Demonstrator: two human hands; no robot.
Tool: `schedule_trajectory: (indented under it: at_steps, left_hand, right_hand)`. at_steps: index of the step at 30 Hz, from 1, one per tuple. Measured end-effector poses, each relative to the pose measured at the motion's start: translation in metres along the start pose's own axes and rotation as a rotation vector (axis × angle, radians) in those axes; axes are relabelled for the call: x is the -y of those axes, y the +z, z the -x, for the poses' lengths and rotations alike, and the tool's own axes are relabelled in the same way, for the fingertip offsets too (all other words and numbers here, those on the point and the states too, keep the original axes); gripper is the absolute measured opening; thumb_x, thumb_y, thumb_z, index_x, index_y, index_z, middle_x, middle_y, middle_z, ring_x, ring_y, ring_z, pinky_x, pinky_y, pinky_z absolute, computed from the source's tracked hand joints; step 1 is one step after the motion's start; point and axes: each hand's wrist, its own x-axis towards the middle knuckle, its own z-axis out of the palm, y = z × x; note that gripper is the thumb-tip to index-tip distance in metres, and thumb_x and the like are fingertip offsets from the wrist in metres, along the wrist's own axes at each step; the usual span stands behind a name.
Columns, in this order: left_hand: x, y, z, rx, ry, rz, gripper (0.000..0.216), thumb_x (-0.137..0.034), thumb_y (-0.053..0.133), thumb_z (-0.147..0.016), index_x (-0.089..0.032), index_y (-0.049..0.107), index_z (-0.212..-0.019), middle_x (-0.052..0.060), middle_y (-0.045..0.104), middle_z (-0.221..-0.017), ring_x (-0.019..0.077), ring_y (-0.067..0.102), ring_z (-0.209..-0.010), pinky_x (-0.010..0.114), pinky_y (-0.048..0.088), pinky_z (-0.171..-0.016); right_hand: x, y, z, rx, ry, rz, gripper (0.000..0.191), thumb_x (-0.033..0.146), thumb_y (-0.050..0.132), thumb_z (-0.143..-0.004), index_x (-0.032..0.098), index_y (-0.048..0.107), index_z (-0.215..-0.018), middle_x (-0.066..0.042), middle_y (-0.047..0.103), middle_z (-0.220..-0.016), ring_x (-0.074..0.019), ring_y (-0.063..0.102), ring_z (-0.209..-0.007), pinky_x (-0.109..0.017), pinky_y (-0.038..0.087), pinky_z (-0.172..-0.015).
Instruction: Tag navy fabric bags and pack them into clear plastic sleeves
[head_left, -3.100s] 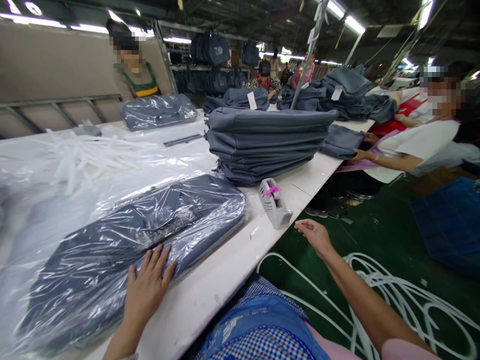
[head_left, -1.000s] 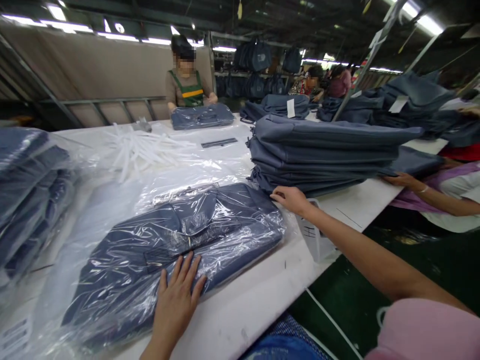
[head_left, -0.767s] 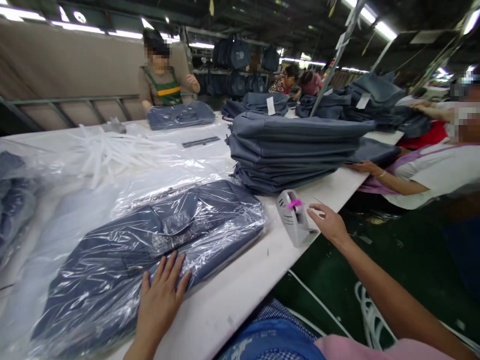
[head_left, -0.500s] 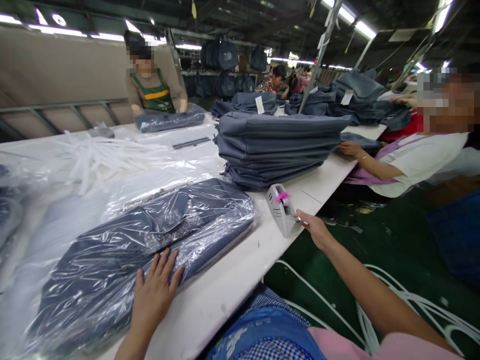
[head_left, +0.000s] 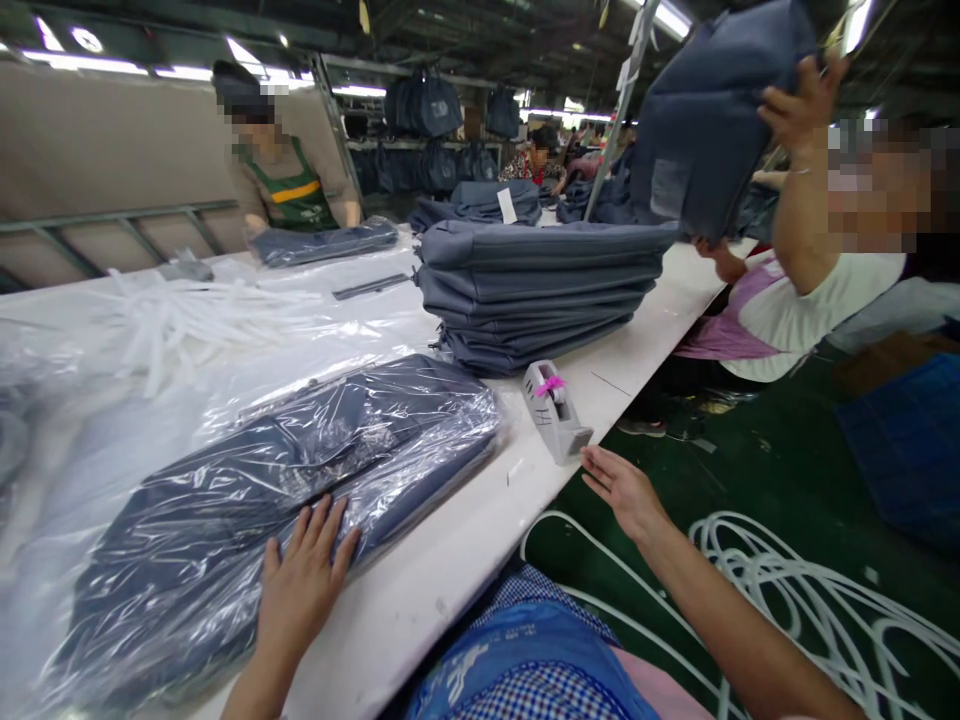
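Observation:
A dark blue-grey bag in clear plastic wrap [head_left: 247, 490] lies flat across the near left of the table. My left hand [head_left: 304, 575] rests on its front part, open, fingers spread and palm down. At the table's front edge stands a grey tape dispenser [head_left: 555, 420] with a bright pink piece on its roll. My right hand [head_left: 622, 490] is just off the dispenser's near end, thumb and forefinger pinched together. Whatever sits between those fingertips is too small or too clear to make out.
Folded blue-grey bags [head_left: 540, 290] are stacked behind the dispenser. White strips [head_left: 195, 320] lie in a heap at left. One co-worker [head_left: 292, 180] handles a wrapped bag across the table; another, at right, lifts a bag [head_left: 705, 120]. White tubing [head_left: 780, 590] coils on the floor.
My right hand has drawn slightly back from the dispenser's end. My left hand stays on the wrapped bag. The co-worker at right has raised a bag into the air.

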Motion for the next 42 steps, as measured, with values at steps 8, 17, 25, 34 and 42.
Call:
schedule_trajectory:
  at_steps: [8, 17, 25, 34, 42]
  left_hand:
    - [0.0, -0.001, 0.0, -0.005, 0.002, 0.008, 0.058, -0.044, 0.019, -0.101, -0.022, 0.029, -0.154, 0.01, 0.029, -0.161, 0.0305, 0.021, -0.149, 0.063, 0.018, -0.114]
    - [-0.002, -0.004, -0.002, -0.031, -0.01, 0.056, 0.061, -0.049, 0.021, -0.1, -0.02, 0.029, -0.154, 0.011, 0.032, -0.16, 0.031, 0.023, -0.149, 0.062, 0.017, -0.115]
    - [-0.022, -0.02, 0.003, -0.012, -0.055, 0.081, 0.054, -0.047, 0.035, -0.099, -0.023, 0.043, -0.147, 0.011, 0.04, -0.155, 0.0316, 0.032, -0.145, 0.062, 0.023, -0.115]
    - [-0.03, -0.019, 0.005, -0.09, -0.119, 0.224, 0.055, -0.053, 0.039, -0.098, -0.029, 0.038, -0.148, 0.007, 0.044, -0.153, 0.0296, 0.03, -0.145, 0.064, 0.019, -0.117]
    - [-0.033, -0.017, 0.005, -0.111, -0.16, 0.344, 0.054, -0.052, 0.043, -0.097, -0.025, 0.047, -0.143, 0.01, 0.052, -0.146, 0.0309, 0.039, -0.138, 0.06, 0.023, -0.116]
  right_hand:
    - [-0.015, -0.019, -0.035, 0.054, -0.154, 0.3, 0.039, 0.047, 0.081, -0.065, 0.018, 0.076, -0.09, -0.008, 0.076, -0.089, -0.0194, 0.071, -0.076, -0.032, 0.059, -0.073]
    - [0.031, -0.034, -0.008, 0.275, -0.568, 1.062, 0.026, 0.045, 0.063, -0.081, 0.028, 0.079, -0.093, -0.003, 0.077, -0.099, -0.0269, 0.07, -0.094, -0.04, 0.052, -0.089]
    - [0.07, 0.109, 0.022, 0.954, -0.877, 1.201, 0.02, 0.046, 0.065, -0.084, 0.032, 0.079, -0.088, -0.003, 0.077, -0.09, -0.024, 0.069, -0.085, -0.034, 0.049, -0.081]
    - [0.002, 0.338, 0.066, 1.65, -1.158, 1.258, 0.02, 0.038, 0.062, -0.086, 0.028, 0.079, -0.089, -0.002, 0.077, -0.084, -0.019, 0.067, -0.075, -0.027, 0.039, -0.065]
    - [-0.079, 0.437, 0.102, 1.882, -1.367, 1.52, 0.027, 0.05, 0.063, -0.085, 0.028, 0.078, -0.085, -0.002, 0.076, -0.079, -0.018, 0.064, -0.072, -0.025, 0.03, -0.055]
